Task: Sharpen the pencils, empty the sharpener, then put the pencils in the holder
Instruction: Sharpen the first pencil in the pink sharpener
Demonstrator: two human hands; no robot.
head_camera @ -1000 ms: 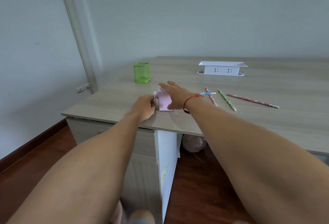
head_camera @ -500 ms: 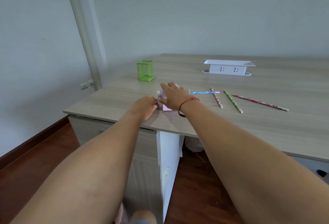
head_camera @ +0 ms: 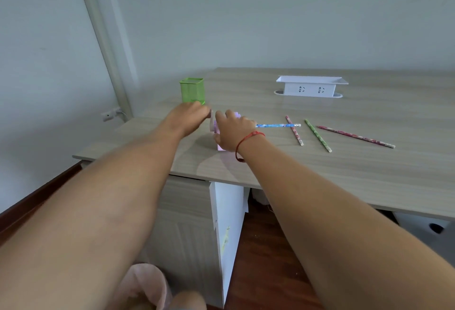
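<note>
Head view: my right hand (head_camera: 234, 132) is clamped over the pink sharpener (head_camera: 219, 146) near the surface's (head_camera: 369, 174) front-left edge. My left hand (head_camera: 189, 117), blurred, sits at the sharpener's left side, fingers curled, likely on the crank; grip unclear. Blue pencil (head_camera: 278, 125) is plugged in, long axis running right from my right hand. Count: four pencils, three loose further right; one green holder (head_camera: 192, 90) just behind my left hand
</note>
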